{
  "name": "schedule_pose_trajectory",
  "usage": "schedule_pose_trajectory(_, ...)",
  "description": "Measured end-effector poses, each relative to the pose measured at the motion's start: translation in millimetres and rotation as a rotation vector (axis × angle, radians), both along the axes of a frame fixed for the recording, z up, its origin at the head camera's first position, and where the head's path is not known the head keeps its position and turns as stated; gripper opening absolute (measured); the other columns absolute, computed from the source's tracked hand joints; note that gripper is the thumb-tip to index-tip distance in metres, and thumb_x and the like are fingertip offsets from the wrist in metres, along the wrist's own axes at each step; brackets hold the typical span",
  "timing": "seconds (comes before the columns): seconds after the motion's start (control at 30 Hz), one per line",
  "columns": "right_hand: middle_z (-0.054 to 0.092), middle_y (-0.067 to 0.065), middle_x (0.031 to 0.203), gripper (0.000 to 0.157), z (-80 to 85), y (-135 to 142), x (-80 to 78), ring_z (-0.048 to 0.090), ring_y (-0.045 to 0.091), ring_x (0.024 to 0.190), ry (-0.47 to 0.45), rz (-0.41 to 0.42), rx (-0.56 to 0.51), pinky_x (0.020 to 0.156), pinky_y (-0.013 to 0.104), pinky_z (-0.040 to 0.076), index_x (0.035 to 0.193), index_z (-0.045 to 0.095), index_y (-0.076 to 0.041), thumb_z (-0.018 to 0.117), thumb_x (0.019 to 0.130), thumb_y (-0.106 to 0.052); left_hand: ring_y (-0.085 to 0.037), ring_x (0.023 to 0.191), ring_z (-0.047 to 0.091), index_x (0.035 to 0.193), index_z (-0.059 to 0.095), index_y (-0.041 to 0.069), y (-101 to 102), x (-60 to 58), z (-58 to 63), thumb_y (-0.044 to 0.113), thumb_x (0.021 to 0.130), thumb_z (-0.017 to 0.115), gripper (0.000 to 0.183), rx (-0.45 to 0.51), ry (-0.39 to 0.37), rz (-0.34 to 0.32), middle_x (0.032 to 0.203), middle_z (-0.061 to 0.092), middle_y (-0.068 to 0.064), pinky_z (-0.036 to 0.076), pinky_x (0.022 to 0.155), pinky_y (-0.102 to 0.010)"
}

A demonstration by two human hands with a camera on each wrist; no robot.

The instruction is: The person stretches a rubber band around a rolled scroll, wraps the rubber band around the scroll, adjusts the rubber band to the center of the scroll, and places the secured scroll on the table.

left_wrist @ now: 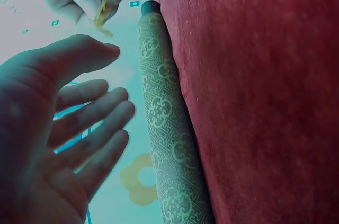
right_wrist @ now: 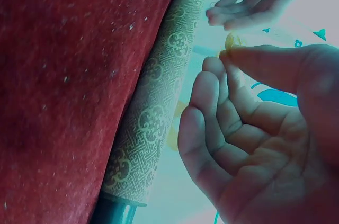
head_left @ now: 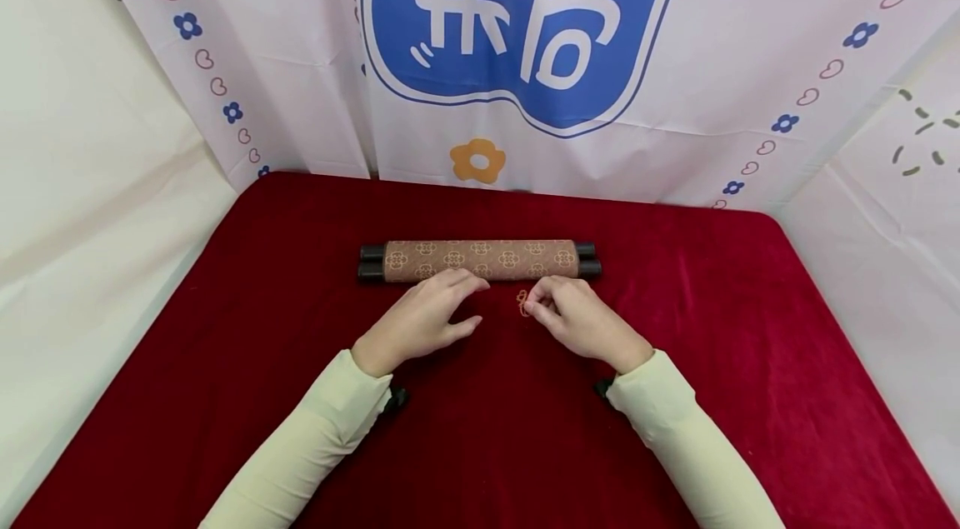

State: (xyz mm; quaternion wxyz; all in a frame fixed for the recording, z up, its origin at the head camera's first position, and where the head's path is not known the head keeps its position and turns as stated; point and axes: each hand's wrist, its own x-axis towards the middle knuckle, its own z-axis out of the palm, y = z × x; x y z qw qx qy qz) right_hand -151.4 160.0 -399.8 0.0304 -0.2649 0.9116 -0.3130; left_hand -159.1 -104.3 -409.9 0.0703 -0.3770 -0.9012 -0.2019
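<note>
A rolled scroll (head_left: 480, 250) in brown brocade with gold flower patterns lies crosswise on the red cloth. Two black rods stick out side by side at each of its ends. My right hand (head_left: 581, 319) is in front of the scroll's right part, pinching a thin orange-yellow looped band (head_left: 522, 300) between thumb and index finger. In the right wrist view the small loops of the band (right_wrist: 230, 40) stand up from the fingertips. My left hand (head_left: 420, 316) holds nothing; its fingers are spread and relaxed, close to the scroll's front edge, with thumb apart, facing the band.
Red velvet cloth (head_left: 480, 446) covers the table. Behind it hangs a white curtain (head_left: 300, 96) with a blue emblem (head_left: 517, 87) and an orange flower. White fabric walls (head_left: 90, 179) stand at both sides.
</note>
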Motion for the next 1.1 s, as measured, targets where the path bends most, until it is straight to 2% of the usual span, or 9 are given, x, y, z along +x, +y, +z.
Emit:
schedule_pose_trajectory(0.2, 0.077, 0.004, 0.096, 0.01, 4.7, -3, 2.8, 0.067, 0.007, 0.08, -0.081, 0.002, -0.064, 0.073, 0.024, 0.056, 0.099, 0.074, -0.01, 0.065, 0.104, -0.012, -0.021, 0.112, 0.07, 0.124, 0.071, 0.006, 4, 2.8, 2.6, 0.017, 0.093, 0.082, 0.035, 0.069, 0.05, -0.066, 0.12, 0.073, -0.004, 0.059, 0.096, -0.038)
schedule_pose_trajectory(0.4, 0.077, 0.005, 0.099, 0.012, 6.6, -6, 5.9, 0.067, 0.008, 0.084, -0.142, 0.002, -0.098, 0.076, 0.024, 0.055, 0.1, 0.074, -0.012, 0.063, 0.105, -0.013, -0.018, 0.109, 0.069, 0.119, 0.073, 0.007, 8, 5.0, 2.1, 0.02, 0.094, 0.082, 0.03, 0.085, 0.078, -0.1, 0.116, 0.073, -0.002, 0.058, 0.094, -0.035)
schedule_pose_trajectory(0.73, 0.077, 0.007, 0.098, 0.011, 6.0, -13, 10.5, 0.067, 0.007, 0.082, -0.143, 0.025, -0.105, 0.075, 0.023, 0.056, 0.1, 0.074, -0.01, 0.064, 0.104, -0.011, -0.014, 0.099, 0.068, 0.112, 0.074, 0.011, 14, 9.5, 0.3, 0.02, 0.098, 0.076, 0.017, 0.135, 0.088, -0.117, 0.107, 0.074, -0.001, 0.058, 0.088, -0.033)
schedule_pose_trajectory(1.1, 0.075, 0.005, 0.091, 0.009, 6.8, -18, 14.1, 0.064, 0.003, 0.077, -0.123, 0.036, -0.084, 0.071, 0.022, 0.055, 0.098, 0.073, -0.01, 0.066, 0.103, -0.011, -0.01, 0.093, 0.066, 0.104, 0.073, 0.016, 17, 13.5, -0.7, 0.02, 0.099, 0.076, 0.007, 0.112, 0.105, -0.109, 0.1, 0.071, 0.006, 0.057, 0.082, -0.029)
